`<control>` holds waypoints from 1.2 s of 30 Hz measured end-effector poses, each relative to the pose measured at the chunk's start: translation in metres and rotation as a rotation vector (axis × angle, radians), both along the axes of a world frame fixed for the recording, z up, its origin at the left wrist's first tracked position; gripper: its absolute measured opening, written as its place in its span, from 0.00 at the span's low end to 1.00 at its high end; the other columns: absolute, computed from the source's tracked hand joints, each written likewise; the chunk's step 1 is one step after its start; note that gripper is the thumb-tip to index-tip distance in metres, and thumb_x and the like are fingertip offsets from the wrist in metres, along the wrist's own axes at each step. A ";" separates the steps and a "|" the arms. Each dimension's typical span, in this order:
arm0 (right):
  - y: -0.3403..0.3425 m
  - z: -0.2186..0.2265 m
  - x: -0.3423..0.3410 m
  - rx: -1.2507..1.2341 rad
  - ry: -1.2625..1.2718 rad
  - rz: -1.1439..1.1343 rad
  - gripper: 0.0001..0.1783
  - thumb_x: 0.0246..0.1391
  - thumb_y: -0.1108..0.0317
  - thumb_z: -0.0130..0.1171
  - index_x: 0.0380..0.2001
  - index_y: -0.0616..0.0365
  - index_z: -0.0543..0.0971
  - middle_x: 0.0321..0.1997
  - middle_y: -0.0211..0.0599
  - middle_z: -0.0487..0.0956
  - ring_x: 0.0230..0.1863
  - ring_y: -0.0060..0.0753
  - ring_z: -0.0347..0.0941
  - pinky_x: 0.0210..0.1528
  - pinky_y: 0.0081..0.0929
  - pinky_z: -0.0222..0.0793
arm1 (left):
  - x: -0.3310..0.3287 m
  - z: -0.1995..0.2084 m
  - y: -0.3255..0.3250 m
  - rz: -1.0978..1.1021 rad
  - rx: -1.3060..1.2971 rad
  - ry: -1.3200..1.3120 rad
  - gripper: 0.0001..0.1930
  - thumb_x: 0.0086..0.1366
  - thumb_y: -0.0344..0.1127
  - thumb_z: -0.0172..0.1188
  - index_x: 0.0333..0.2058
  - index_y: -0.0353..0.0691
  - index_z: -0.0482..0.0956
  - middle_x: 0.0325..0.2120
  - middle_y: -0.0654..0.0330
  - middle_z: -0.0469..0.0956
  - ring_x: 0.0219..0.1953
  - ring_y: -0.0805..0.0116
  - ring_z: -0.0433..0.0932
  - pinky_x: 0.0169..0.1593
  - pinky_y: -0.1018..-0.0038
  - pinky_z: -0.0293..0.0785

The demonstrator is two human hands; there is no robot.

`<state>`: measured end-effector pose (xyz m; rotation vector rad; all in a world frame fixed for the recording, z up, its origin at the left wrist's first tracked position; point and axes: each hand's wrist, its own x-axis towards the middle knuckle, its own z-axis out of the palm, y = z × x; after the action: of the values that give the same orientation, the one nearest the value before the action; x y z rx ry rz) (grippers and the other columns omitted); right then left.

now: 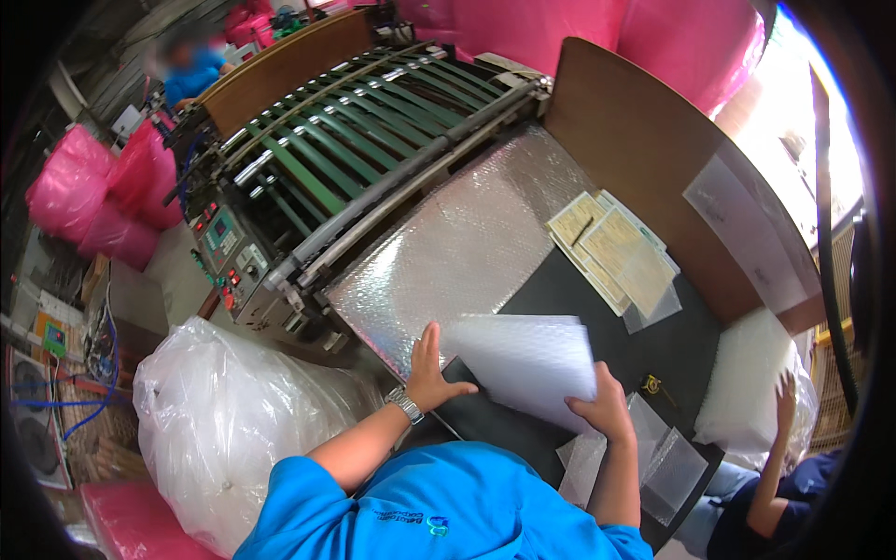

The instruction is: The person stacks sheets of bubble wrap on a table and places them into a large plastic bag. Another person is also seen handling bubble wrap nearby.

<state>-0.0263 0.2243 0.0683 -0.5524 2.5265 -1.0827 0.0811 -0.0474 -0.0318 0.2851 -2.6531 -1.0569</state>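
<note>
My right hand (605,407) grips the right edge of a whitish translucent stack of bubble wrap sheets (527,359), thumb on top. The stack is slightly smeared by motion and tilted over the dark table (532,303). On its left side my left hand (435,375) is open, thumb spread away and fingers upright, with a metal watch (404,405) on the wrist. The left fingertips come close to the stack's left end; whether they touch it, I cannot tell. Beyond both hands a wide silvery bubble wrap sheet (448,247) stretches from the machine across the table.
A machine with green belts (364,126) and a control panel (229,247) stands ahead. Papers (616,247), a tape measure (652,384) and loose bubble wrap pieces (674,471) lie rightward. A co-worker's hand (786,401) touches a bubble wrap stack (744,378). A plastic-wrapped bundle (243,420) sits left.
</note>
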 end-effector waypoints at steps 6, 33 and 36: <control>-0.024 0.038 0.005 0.200 0.020 0.463 0.23 0.28 0.62 0.58 0.33 0.60 0.69 0.30 0.46 0.73 0.34 0.47 0.70 0.36 0.33 0.66 | -0.007 0.022 0.017 -0.421 0.275 -0.159 0.58 0.35 0.52 0.68 0.57 0.33 0.39 0.57 0.43 0.44 0.60 0.52 0.44 0.59 0.62 0.43; 0.025 -0.096 0.020 -0.778 -0.657 -0.172 0.44 0.24 0.62 0.69 0.48 0.64 0.62 0.46 0.40 0.68 0.49 0.40 0.63 0.50 0.31 0.60 | 0.015 -0.014 0.007 -0.383 0.352 -0.174 0.53 0.40 0.41 0.68 0.57 0.36 0.38 0.54 0.53 0.54 0.55 0.64 0.55 0.57 0.70 0.49; 0.065 -0.151 0.009 -0.485 -0.546 -0.045 0.24 0.42 0.76 0.54 0.47 0.61 0.65 0.42 0.37 0.72 0.43 0.30 0.68 0.46 0.25 0.65 | 0.017 -0.047 0.010 -0.466 0.482 -0.146 0.55 0.41 0.40 0.66 0.58 0.37 0.31 0.55 0.47 0.53 0.57 0.58 0.54 0.58 0.70 0.49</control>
<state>-0.0177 0.2895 -0.0823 -0.2601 1.8187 -1.6179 0.0983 -0.0369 -0.0791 -0.1899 -2.6146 -1.8883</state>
